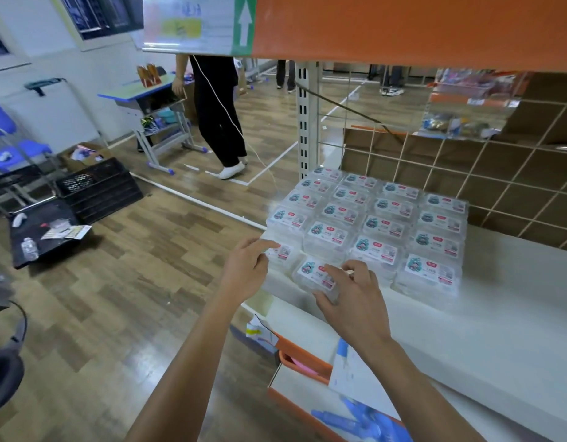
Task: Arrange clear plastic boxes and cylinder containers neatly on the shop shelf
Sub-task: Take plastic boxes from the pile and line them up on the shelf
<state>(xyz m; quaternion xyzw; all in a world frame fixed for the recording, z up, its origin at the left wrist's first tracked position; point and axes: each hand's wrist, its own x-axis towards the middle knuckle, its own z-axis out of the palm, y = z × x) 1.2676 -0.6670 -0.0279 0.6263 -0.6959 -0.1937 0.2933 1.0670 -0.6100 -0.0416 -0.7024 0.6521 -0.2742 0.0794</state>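
**Clear boxes lined up on white shelf**

Wood floor (132,282) and black crate (100,189) lie left. Left hand (247,269) touches the corner box (285,255), its grip unclear. Right hand (352,304) grasps the front box (311,271), clear and labelled, on the white shelf (499,314) beside stacked rows (387,212).

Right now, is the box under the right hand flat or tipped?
Flat, label up: the box rests level on the shelf; the right hand grips its near edge.
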